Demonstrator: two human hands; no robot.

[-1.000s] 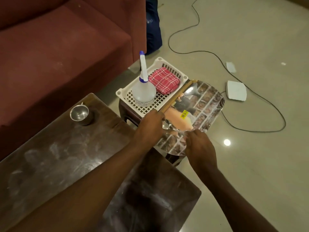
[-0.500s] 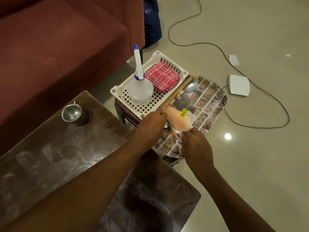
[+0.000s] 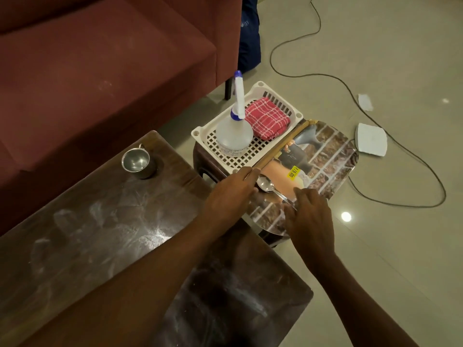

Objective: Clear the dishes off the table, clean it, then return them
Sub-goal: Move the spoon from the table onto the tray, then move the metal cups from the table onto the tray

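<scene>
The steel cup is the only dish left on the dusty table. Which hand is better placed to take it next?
Probably the left hand: it lies nearer the steel cup. The right hand is farther, at the spoon.

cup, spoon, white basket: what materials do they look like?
Cup: polished metal, likely steel; its mirror-like inside throws bright reflections.
Spoon: likewise shiny metal, with a silvery glint on the bowl.
Basket: moulded white plastic, judging by the matte surface, grid floor and slotted walls.
</scene>
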